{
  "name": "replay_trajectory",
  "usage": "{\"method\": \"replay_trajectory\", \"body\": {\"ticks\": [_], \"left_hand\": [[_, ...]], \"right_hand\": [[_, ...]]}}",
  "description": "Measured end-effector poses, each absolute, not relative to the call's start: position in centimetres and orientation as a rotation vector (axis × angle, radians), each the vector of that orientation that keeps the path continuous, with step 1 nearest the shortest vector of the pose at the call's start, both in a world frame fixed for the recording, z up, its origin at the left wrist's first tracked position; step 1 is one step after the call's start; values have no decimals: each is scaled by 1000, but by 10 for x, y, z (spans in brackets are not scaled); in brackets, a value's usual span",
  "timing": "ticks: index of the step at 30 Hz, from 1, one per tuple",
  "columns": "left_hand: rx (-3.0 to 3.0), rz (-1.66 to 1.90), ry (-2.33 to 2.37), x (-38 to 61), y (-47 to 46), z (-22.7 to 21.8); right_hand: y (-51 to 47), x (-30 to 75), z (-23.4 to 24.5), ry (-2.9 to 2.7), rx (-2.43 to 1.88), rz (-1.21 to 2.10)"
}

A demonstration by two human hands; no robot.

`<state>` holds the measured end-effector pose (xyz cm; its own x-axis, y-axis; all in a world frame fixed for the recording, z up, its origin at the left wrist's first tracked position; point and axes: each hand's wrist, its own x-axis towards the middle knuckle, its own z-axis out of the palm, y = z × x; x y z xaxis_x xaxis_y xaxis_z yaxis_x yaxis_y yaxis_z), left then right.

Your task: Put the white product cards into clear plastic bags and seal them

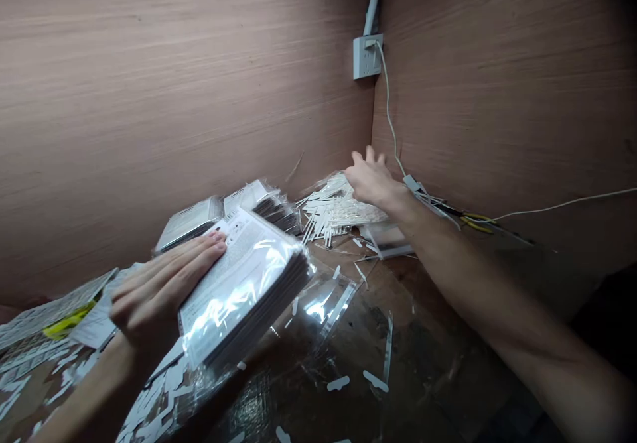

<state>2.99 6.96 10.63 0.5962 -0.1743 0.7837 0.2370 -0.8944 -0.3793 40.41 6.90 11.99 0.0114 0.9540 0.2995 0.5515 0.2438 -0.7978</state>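
The left hand [162, 290] lay low in the view, palm down, its fingers [186, 260] straight and close together, pointing up and to the right, the thumb out of sight. The left forearm [84, 393] rose from the bottom-left corner. The bare right arm [497, 297] stretched from the lower right, reaching far forward, and the right hand [371, 181] was open, fingers spread and slightly curled.

Free tabletop [438, 310] ran from four to six o'clock, though the dim right edge was hard to judge. At twelve, a heap of white plastic strips [328, 207] and the panelled wall [149, 85] blocked the way; a cable [562, 205] crossed at three.
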Motion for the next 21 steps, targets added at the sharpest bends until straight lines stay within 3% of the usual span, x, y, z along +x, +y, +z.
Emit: {"method": "replay_trajectory", "body": {"ticks": [7, 14, 21], "left_hand": [[-2420, -937, 175, 32, 48, 94], [-2517, -952, 49, 25, 34, 79], [-2526, -1006, 23, 18, 30, 76]], "right_hand": [[58, 334, 116, -1729, -1026, 1267], [54, 330, 107, -1984, -924, 1434], [84, 406, 111, -1407, -817, 929]]}}
